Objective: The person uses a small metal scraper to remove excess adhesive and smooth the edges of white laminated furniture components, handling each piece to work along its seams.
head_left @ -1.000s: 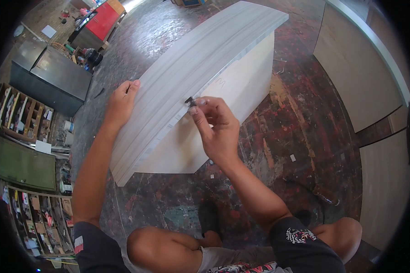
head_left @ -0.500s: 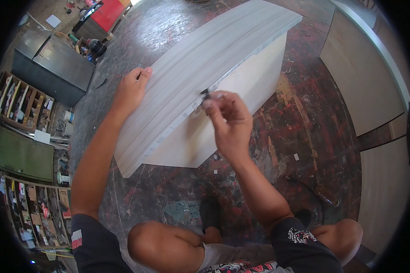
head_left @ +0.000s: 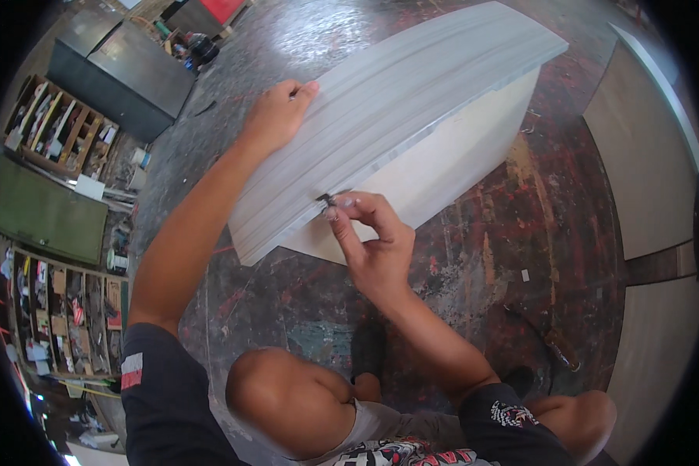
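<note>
A grey wood-grain panel tops a pale box-like cabinet body, tilted across the floor in front of me. My left hand is closed over the panel's far-left edge, fingers curled and thumb on top. At the panel's near edge, my right hand pinches a small dark tool between thumb and fingertips. The tool touches the edge close to its lower-left end; its exact kind is too small to make out. A thin lighter strip runs along this edge.
Large pale boards stand at the right. A hand tool with a cord lies on the stained floor. Compartment shelves, a green cabinet and a dark metal cabinet line the left. My bent knee is nearby.
My right hand has slid the small dark tool along the panel's edge toward its lower-left end. The view has shifted, so the panel sits farther right; my left hand still grips it.
</note>
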A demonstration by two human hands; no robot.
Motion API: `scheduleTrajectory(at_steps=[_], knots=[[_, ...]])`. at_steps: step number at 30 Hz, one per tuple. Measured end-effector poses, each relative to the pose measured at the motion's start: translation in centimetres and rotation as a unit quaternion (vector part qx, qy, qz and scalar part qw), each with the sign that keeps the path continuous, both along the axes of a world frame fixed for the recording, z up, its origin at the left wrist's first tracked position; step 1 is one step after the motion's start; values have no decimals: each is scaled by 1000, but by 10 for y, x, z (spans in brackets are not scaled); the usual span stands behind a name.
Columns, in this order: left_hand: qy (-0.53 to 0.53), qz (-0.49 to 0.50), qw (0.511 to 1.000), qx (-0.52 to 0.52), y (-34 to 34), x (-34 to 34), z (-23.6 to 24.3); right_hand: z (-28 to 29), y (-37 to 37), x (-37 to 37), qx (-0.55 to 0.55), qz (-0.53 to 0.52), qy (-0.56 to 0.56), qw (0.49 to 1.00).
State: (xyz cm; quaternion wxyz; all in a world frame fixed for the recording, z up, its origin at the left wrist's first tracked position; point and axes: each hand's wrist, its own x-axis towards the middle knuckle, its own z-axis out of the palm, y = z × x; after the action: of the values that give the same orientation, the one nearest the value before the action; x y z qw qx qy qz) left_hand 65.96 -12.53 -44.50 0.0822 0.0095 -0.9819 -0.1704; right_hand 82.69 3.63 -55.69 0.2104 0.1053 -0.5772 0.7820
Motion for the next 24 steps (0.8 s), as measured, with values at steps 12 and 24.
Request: scheduleTrajectory(at_steps=[12,24], knots=[[-31,9,999,21,0,0,1,0,-54,42,75,70,84,991],[-37,9,999,7,5,6,2,5,-61,47,122,46,129,983]])
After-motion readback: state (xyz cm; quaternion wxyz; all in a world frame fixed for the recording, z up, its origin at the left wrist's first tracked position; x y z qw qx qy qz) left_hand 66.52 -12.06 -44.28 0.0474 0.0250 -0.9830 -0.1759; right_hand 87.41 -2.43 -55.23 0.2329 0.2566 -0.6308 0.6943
